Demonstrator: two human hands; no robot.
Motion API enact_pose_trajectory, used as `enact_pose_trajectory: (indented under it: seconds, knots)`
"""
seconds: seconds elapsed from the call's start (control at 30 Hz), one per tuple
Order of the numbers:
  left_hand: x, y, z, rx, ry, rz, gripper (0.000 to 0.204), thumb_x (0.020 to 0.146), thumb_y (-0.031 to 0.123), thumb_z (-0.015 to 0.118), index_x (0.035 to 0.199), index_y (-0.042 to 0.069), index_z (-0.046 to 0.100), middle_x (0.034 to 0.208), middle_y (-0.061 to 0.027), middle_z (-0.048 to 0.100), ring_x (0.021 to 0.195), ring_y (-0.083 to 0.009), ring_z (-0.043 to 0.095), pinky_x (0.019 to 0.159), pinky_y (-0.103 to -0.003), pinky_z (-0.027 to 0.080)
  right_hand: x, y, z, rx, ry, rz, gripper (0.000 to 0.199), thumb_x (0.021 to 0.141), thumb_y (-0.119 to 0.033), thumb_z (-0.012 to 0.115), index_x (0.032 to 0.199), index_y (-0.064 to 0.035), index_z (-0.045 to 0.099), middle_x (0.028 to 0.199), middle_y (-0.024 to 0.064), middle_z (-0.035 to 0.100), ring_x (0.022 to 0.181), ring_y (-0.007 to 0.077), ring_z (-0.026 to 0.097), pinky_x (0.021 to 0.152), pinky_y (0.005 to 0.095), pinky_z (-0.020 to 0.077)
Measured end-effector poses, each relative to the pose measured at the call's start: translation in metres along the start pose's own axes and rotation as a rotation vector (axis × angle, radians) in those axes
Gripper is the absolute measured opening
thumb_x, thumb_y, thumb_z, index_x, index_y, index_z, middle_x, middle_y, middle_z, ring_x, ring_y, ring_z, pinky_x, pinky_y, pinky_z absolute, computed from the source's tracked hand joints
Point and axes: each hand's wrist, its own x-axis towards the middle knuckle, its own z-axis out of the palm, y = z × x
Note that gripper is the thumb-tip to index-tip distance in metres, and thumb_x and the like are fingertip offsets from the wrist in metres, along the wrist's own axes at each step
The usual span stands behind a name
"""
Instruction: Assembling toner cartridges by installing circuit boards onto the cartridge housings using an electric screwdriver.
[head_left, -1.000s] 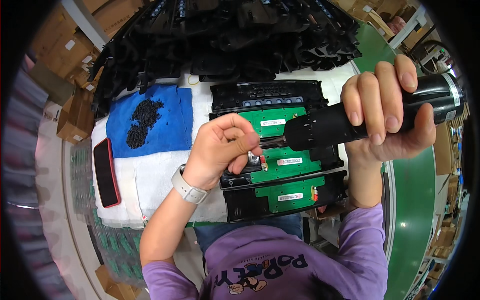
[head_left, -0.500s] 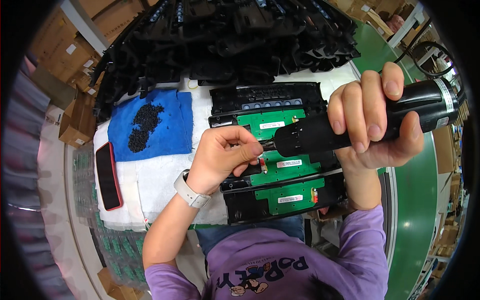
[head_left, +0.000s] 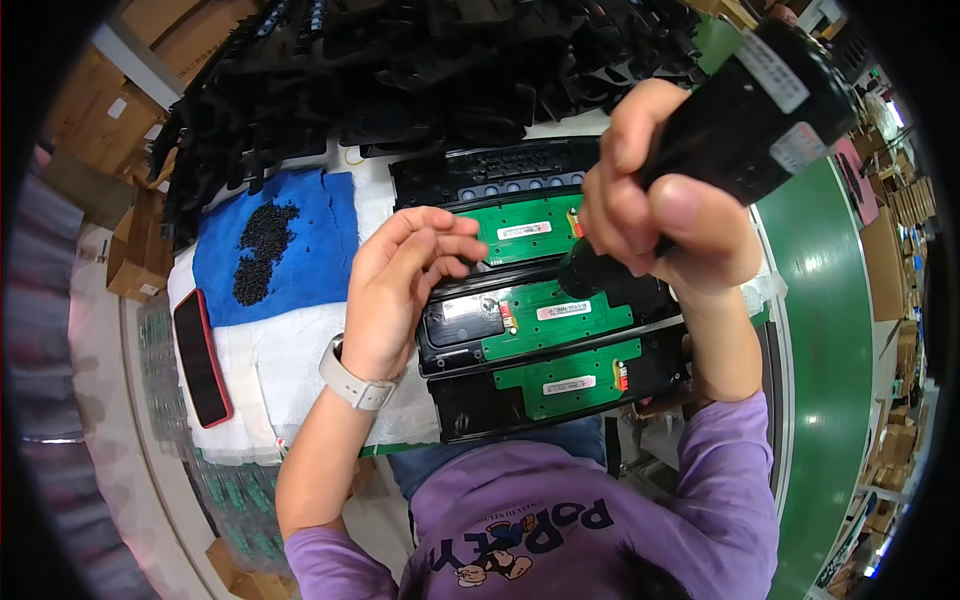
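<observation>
Right hand (head_left: 665,205) with fingers clasped around black power driver (head_left: 715,135), driver now swung tip-down over middle green board (head_left: 560,328), contact indeterminate, left hand (head_left: 405,262) withdrawn from driver tip, fingers released, left of that board.

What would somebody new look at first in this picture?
Probably the big black handheld tool at the upper right, wrapped in the fingers of the right hand. Next, perhaps, the bright green boards in their black casings, lined up in the middle. The blue cloth on the left stands out too, with a heap of tiny black pieces on it.
</observation>
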Motion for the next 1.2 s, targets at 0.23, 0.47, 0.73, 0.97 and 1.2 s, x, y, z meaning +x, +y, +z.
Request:
enact_pose_trajectory:
  seconds: [0.23,0.47,0.73,0.97,1.2]
  knots:
    - [-0.002,0.002,0.007,0.007,0.029,-0.035,0.018,0.094,0.007,0.034,0.103,-0.002,0.046,0.106,-0.0191,0.057,0.100,-0.0249,0.059,0.086,-0.029,0.047,0.002,0.008,0.000,-0.154,-0.019,0.057,0.031,0.075,-0.020,0.061,0.088,-0.0015,0.041,0.053,0.0020,0.042,0.036,0.0092,0.037,0.034,0.0226,0.0298]
    - [-0.004,0.002,0.005,0.030,-0.041,-0.128,0.024,0.097,0.020,0.034,0.098,0.001,0.047,0.075,-0.0144,0.060,0.057,-0.0156,0.059,0.048,-0.020,0.043,0.002,0.016,0.009,-0.120,-0.054,0.007,0.022,0.070,-0.008,0.061,0.075,-0.0008,0.041,0.051,0.0034,0.042,0.038,0.0086,0.039,0.037,0.0206,0.0319]
    - [-0.006,0.004,0.016,0.154,-0.062,-0.207,0.014,0.094,0.018,0.041,0.094,0.005,0.047,0.054,0.0022,0.038,0.043,-0.0034,0.026,0.039,-0.019,0.018,-0.001,0.016,0.009,-0.103,-0.086,-0.044,0.023,0.069,-0.007,0.062,0.079,-0.0003,0.042,0.055,0.0035,0.045,0.044,0.0096,0.044,0.041,0.0218,0.0355]
    - [-0.004,0.006,0.006,-0.026,-0.135,-0.144,0.008,0.091,0.011,0.046,0.097,0.006,0.045,0.067,-0.0032,0.050,0.052,-0.0054,0.038,0.045,-0.018,0.028,0.000,-0.007,-0.011,0.058,-0.217,-0.146,0.032,0.079,-0.026,0.061,0.098,-0.0072,0.043,0.060,-0.0027,0.045,0.044,0.0094,0.044,0.049,0.0249,0.0390]
    - [-0.005,0.005,0.007,-0.210,-0.143,-0.108,0.021,0.094,0.018,0.041,0.105,0.001,0.048,0.111,-0.0202,0.056,0.104,-0.0255,0.056,0.088,-0.032,0.045,0.001,-0.011,-0.008,0.299,-0.167,-0.400,0.032,0.084,-0.027,0.053,0.103,-0.0037,0.043,0.069,-0.0004,0.049,0.051,0.0102,0.047,0.061,0.0296,0.0404]
